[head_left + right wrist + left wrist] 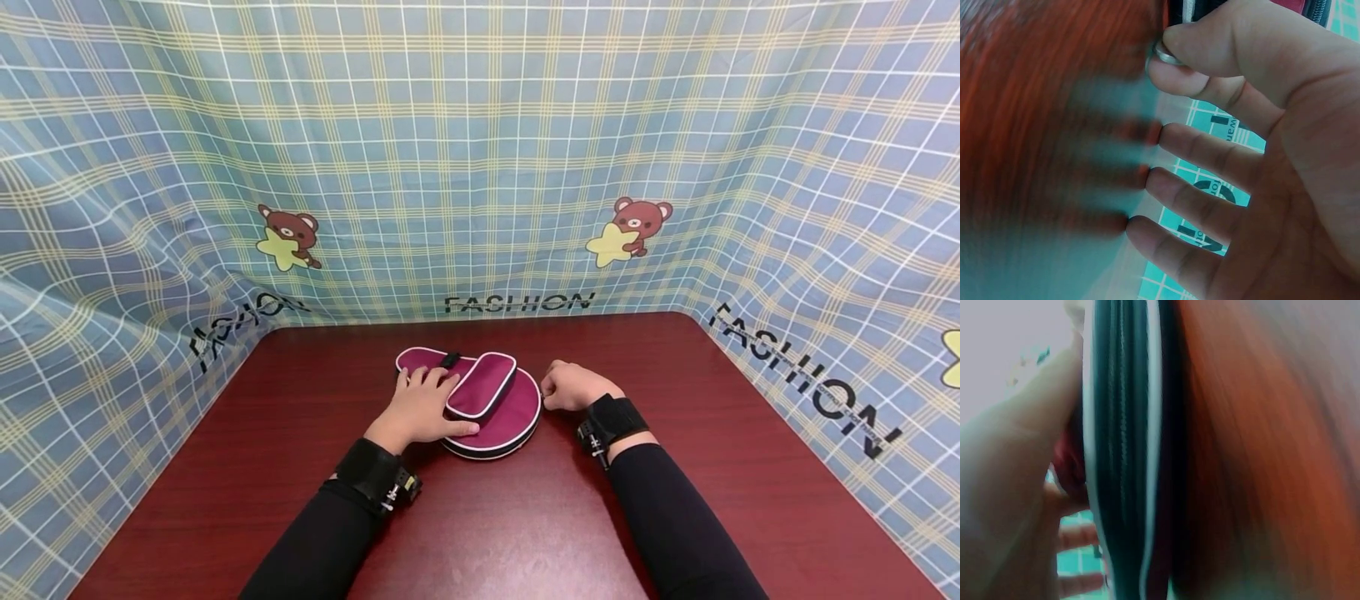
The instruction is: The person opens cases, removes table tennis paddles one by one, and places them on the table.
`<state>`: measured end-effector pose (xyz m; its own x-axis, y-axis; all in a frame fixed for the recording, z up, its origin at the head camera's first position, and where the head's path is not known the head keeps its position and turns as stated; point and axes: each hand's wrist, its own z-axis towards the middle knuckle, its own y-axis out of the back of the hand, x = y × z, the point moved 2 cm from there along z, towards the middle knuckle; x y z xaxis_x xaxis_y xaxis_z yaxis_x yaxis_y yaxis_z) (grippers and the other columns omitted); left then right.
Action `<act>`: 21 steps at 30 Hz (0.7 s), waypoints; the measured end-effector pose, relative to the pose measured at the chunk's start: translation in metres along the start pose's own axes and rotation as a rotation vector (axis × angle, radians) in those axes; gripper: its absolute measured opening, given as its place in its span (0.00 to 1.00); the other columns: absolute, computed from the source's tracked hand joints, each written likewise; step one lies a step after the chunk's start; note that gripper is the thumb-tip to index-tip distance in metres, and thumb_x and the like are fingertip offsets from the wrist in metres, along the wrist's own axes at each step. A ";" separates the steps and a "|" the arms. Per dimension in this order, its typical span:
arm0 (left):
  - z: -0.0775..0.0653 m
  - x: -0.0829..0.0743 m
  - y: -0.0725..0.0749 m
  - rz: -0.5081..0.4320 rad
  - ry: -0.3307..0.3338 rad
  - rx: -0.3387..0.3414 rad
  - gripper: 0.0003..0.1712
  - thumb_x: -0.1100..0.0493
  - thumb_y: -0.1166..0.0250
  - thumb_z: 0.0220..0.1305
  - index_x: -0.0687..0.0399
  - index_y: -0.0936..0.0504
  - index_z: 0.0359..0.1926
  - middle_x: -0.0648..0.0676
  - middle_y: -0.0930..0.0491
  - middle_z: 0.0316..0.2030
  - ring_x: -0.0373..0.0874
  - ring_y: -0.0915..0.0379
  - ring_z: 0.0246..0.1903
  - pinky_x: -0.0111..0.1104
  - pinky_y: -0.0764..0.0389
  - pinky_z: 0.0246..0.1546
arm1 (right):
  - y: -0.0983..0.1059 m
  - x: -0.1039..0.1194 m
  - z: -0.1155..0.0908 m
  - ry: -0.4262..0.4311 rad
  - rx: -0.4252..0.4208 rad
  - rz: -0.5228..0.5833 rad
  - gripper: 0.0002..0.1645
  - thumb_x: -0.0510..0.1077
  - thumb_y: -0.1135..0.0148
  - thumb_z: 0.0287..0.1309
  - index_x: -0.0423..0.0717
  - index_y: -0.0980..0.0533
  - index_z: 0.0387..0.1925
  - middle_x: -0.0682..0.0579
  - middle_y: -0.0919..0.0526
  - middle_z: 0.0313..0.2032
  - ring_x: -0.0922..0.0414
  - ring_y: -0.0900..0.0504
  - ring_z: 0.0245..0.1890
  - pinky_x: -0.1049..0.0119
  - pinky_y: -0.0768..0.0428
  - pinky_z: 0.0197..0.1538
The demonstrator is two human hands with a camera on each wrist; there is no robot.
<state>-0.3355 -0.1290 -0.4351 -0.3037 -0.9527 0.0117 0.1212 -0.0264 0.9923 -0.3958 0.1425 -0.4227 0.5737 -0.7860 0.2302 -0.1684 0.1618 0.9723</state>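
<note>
A maroon table tennis paddle case [513,425] with white piping lies flat on the table, its narrow end toward the left. A raised pouch [483,385] sits on top of its round part. My left hand [420,408] rests on the case with spread fingers, the thumb over its near edge. Along the side wall, the left wrist view shows a dark zipper [1124,425]. Beside the case's right edge is my right hand [576,387]. Its thumb and index finger pinch a silver zipper pull [1166,54], while the other fingers extend loosely with their tips at the table.
The reddish-brown table [300,475] has a glossy surface. Blue plaid cloth [480,167] hangs along its back and both sides. A small black strap piece [450,360] lies across the case near its narrow end.
</note>
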 end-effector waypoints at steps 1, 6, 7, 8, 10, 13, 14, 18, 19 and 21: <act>0.001 0.002 0.000 -0.025 -0.013 -0.007 0.63 0.12 0.61 0.28 0.40 0.41 0.65 0.49 0.45 0.61 0.58 0.54 0.61 0.55 0.55 0.55 | 0.000 0.000 0.000 0.002 -0.002 0.000 0.12 0.42 0.39 0.43 0.51 0.28 0.10 0.54 0.32 0.35 0.58 0.34 0.34 0.65 0.36 0.31; 0.002 0.005 0.001 -0.080 -0.025 -0.039 0.59 0.14 0.54 0.29 0.40 0.37 0.63 0.50 0.43 0.62 0.63 0.56 0.61 0.58 0.51 0.53 | 0.000 -0.002 0.001 0.009 -0.005 0.003 0.13 0.42 0.40 0.43 0.51 0.29 0.10 0.54 0.32 0.36 0.58 0.34 0.34 0.65 0.36 0.31; 0.002 0.004 0.002 -0.073 -0.015 -0.041 0.59 0.14 0.54 0.29 0.40 0.37 0.63 0.50 0.43 0.62 0.64 0.55 0.61 0.58 0.51 0.53 | 0.000 -0.002 0.002 0.007 -0.006 0.004 0.13 0.42 0.40 0.43 0.51 0.29 0.10 0.53 0.32 0.36 0.58 0.34 0.34 0.65 0.35 0.31; 0.002 0.003 0.003 -0.063 -0.004 -0.044 0.59 0.14 0.54 0.28 0.40 0.37 0.62 0.51 0.42 0.62 0.64 0.53 0.60 0.58 0.50 0.53 | 0.000 -0.002 0.002 -0.001 -0.007 0.006 0.13 0.42 0.40 0.43 0.52 0.29 0.10 0.53 0.31 0.36 0.58 0.34 0.34 0.66 0.35 0.31; 0.002 0.000 0.004 -0.037 0.024 -0.037 0.60 0.14 0.55 0.28 0.40 0.36 0.62 0.51 0.41 0.62 0.65 0.51 0.59 0.57 0.49 0.53 | 0.000 -0.003 0.003 -0.011 -0.011 0.011 0.13 0.41 0.40 0.43 0.52 0.29 0.10 0.54 0.31 0.36 0.59 0.34 0.34 0.66 0.35 0.30; 0.001 -0.005 0.005 0.008 0.066 -0.027 0.62 0.12 0.58 0.26 0.40 0.36 0.62 0.52 0.40 0.61 0.65 0.48 0.58 0.55 0.49 0.54 | 0.000 -0.003 0.003 -0.022 -0.015 0.016 0.13 0.41 0.41 0.44 0.52 0.29 0.10 0.54 0.32 0.36 0.59 0.34 0.33 0.66 0.35 0.30; 0.001 -0.006 0.005 0.026 0.081 -0.025 0.63 0.12 0.59 0.24 0.40 0.36 0.62 0.52 0.39 0.61 0.64 0.47 0.58 0.55 0.49 0.54 | 0.000 -0.003 0.003 -0.026 -0.015 0.016 0.13 0.41 0.41 0.44 0.52 0.29 0.10 0.54 0.32 0.35 0.59 0.34 0.33 0.66 0.35 0.29; 0.000 -0.012 0.004 0.084 0.138 -0.025 0.64 0.10 0.64 0.22 0.38 0.35 0.61 0.51 0.38 0.60 0.62 0.45 0.57 0.55 0.50 0.54 | 0.000 -0.002 0.001 -0.032 -0.008 0.013 0.13 0.41 0.40 0.44 0.52 0.29 0.10 0.55 0.32 0.35 0.59 0.34 0.33 0.66 0.35 0.30; 0.000 -0.014 0.004 0.082 0.153 -0.029 0.64 0.10 0.64 0.22 0.39 0.35 0.61 0.51 0.38 0.59 0.62 0.45 0.57 0.56 0.50 0.53 | 0.000 -0.002 0.001 -0.034 -0.007 0.014 0.13 0.42 0.40 0.44 0.53 0.29 0.10 0.55 0.32 0.35 0.59 0.34 0.33 0.66 0.35 0.29; 0.000 -0.017 0.003 0.073 0.178 -0.040 0.65 0.10 0.64 0.21 0.41 0.33 0.60 0.53 0.37 0.58 0.63 0.45 0.56 0.58 0.50 0.52 | 0.000 -0.002 0.000 -0.033 -0.006 0.013 0.13 0.42 0.40 0.43 0.53 0.29 0.10 0.55 0.32 0.35 0.59 0.34 0.33 0.66 0.35 0.29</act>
<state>-0.3294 -0.1127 -0.4320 -0.1213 -0.9909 0.0579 0.1749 0.0360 0.9839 -0.3971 0.1435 -0.4233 0.5450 -0.8028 0.2419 -0.1707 0.1762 0.9694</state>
